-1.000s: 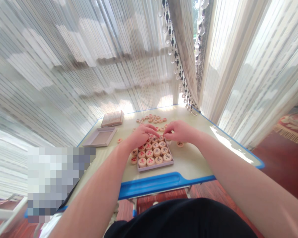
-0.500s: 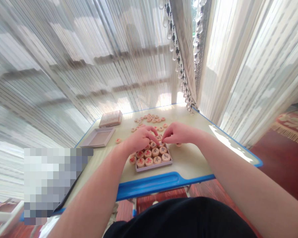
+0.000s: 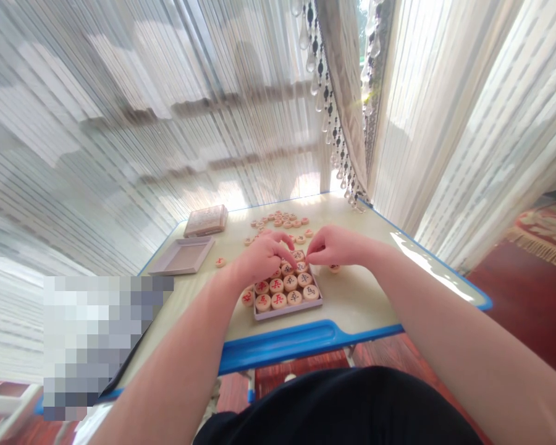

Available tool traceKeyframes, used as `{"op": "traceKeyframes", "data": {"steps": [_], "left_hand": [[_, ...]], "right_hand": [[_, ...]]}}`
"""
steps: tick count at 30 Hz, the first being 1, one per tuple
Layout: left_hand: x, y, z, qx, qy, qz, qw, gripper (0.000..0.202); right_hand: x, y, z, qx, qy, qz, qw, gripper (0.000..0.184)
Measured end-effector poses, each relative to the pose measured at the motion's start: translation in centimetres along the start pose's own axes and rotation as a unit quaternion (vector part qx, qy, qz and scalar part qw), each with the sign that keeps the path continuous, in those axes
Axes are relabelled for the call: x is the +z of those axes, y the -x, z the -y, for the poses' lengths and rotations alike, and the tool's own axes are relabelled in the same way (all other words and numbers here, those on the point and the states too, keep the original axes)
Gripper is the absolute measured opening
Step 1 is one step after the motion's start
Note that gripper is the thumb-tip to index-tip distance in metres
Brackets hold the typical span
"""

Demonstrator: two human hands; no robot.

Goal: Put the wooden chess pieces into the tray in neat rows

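Note:
A shallow box tray (image 3: 288, 309) near the table's front edge holds rows of round wooden Chinese chess pieces (image 3: 278, 301), red characters on the left, dark ones on the right. My left hand (image 3: 267, 254) reaches over the tray's upper left, fingers apart, one fingertip down at a piece. It covers some of the pieces there. At the tray's upper right edge, my right hand (image 3: 330, 247) has its fingers curled together. Whatever they may pinch is hidden. One piece (image 3: 334, 269) lies partly under the right hand; a red one (image 3: 247, 298) sits against the tray's left side.
Several loose pieces (image 3: 285, 218) are scattered farther back on the pale table (image 3: 352, 303). An empty shallow box lid (image 3: 181, 256) and a closed patterned box (image 3: 206, 220) lie at the left. Sheer curtains (image 3: 241, 123) hang behind, with a beaded trim (image 3: 336, 130).
My right hand has drawn slightly right, off the pieces in the tray, uncovering a dark-marked piece in the right column. My left hand stays nearly in place.

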State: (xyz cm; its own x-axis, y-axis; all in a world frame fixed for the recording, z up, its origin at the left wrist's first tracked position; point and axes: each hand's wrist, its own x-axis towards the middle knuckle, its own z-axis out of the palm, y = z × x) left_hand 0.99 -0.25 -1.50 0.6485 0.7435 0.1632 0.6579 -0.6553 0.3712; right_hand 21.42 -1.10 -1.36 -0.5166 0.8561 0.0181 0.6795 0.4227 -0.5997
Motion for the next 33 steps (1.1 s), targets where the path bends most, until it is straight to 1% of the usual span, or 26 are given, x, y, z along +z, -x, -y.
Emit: {"op": "traceKeyframes", "data": {"steps": [4, 7, 11, 18, 23, 29, 33], "left_hand": [[-0.04, -0.03, -0.23, 0.0, 0.005, -0.012, 1.0, 0.049], [-0.07, -0.07, -0.26, -0.002, 0.001, -0.007, 1.0, 0.048], [-0.07, -0.13, -0.21, -0.002, -0.011, 0.002, 1.0, 0.048], [0.07, -0.19, -0.14, 0.001, -0.019, -0.009, 1.0, 0.05], [0.1, -0.12, -0.16, 0.0, -0.021, -0.006, 1.0, 0.05], [0.23, -0.23, 0.09, 0.001, -0.028, -0.02, 0.999, 0.05], [0.27, -0.27, 0.27, 0.021, -0.015, -0.055, 0.998, 0.047]], "right_hand": [[0.03, -0.06, 0.04, 0.002, -0.013, 0.002, 1.0, 0.022], [0.1, -0.23, -0.1, -0.007, -0.014, -0.001, 1.0, 0.024], [0.17, -0.4, -0.34, 0.001, -0.006, 0.003, 1.0, 0.023], [0.13, -0.42, -0.36, 0.004, -0.007, 0.0, 1.0, 0.023], [0.04, -0.29, -0.24, -0.001, 0.0, 0.005, 1.0, 0.021], [0.04, -0.26, -0.23, 0.0, -0.006, 0.005, 1.0, 0.021], [0.0, -0.06, 0.03, 0.002, -0.005, -0.002, 1.0, 0.02]]}}
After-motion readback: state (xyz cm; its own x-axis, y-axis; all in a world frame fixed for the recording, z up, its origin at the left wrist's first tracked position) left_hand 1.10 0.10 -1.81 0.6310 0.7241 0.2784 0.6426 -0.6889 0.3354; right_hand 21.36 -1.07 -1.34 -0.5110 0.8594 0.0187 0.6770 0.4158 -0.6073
